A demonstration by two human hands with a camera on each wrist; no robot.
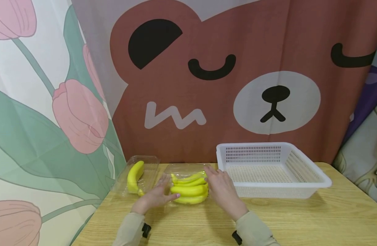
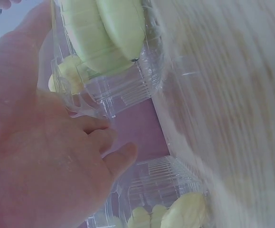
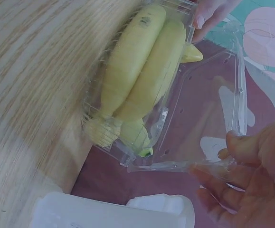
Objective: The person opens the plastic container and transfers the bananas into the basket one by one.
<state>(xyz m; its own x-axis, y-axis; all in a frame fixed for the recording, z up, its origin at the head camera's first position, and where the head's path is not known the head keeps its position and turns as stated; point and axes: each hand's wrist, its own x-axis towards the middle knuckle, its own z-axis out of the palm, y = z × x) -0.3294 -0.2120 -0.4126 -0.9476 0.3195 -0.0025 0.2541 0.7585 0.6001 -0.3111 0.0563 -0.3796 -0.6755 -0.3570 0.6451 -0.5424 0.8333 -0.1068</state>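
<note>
Clear plastic lid [image 3: 201,111] is raised at twelve o'clock from bananas [image 1: 189,190], laid nine-to-three in their box [image 2: 132,92]; its two-o'clock corner is pinched by the nearer right hand [image 1: 223,189]; nine o'clock is flanked by loosely spread left-hand fingers [image 2: 123,159].

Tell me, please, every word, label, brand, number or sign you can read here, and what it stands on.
No readable text in any view.
White basket: a faint mark by the right wrist view's lower edge, too blurred to read.
Banana: a dark mark, too blurred to tell whether it is text.
Bear curtain: a pale zigzag, seemingly just decoration.
</note>
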